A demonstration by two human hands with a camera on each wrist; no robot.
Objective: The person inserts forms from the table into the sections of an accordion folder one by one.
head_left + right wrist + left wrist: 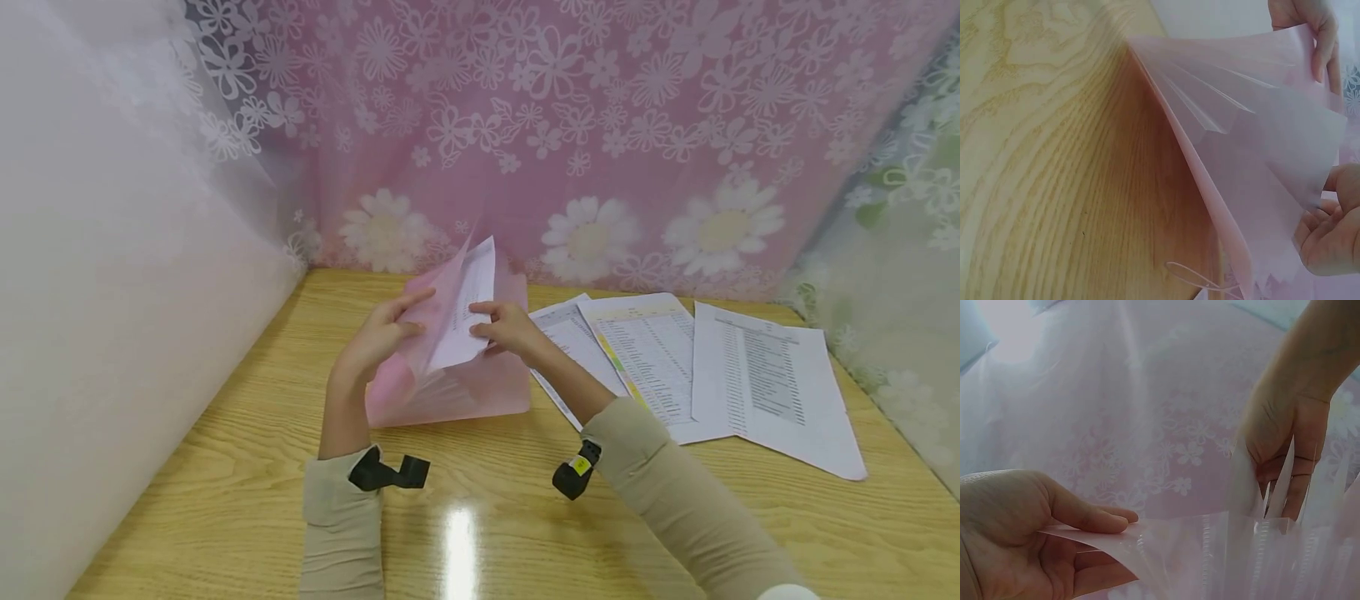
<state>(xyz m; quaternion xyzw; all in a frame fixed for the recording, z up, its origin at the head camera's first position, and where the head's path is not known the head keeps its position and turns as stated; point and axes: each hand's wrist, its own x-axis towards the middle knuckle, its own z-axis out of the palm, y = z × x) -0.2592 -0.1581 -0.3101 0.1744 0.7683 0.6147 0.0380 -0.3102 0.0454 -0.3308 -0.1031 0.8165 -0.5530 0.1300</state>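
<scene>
A pink translucent expanding file folder (480, 400) stands partly fanned out on the table, its clear pleats showing in the right wrist view. My left hand (375, 337) grips the edge of its pink cover (1110, 540), thumb on top and fingers beneath. At the folder's right side, my right hand (512, 331) pinches a white printed sheet (476, 283) that stands tilted among the pockets. Seen from the left wrist, the right fingers (1297, 487) reach down between the pocket edges, partly hidden behind them.
To the right, several printed sheets (772, 367) lie overlapping on the wooden table (247, 467), one with a coloured strip along its edge. A thin elastic loop (1179, 265) hangs by the folder. Flowered pink cloth (480, 175) stands behind.
</scene>
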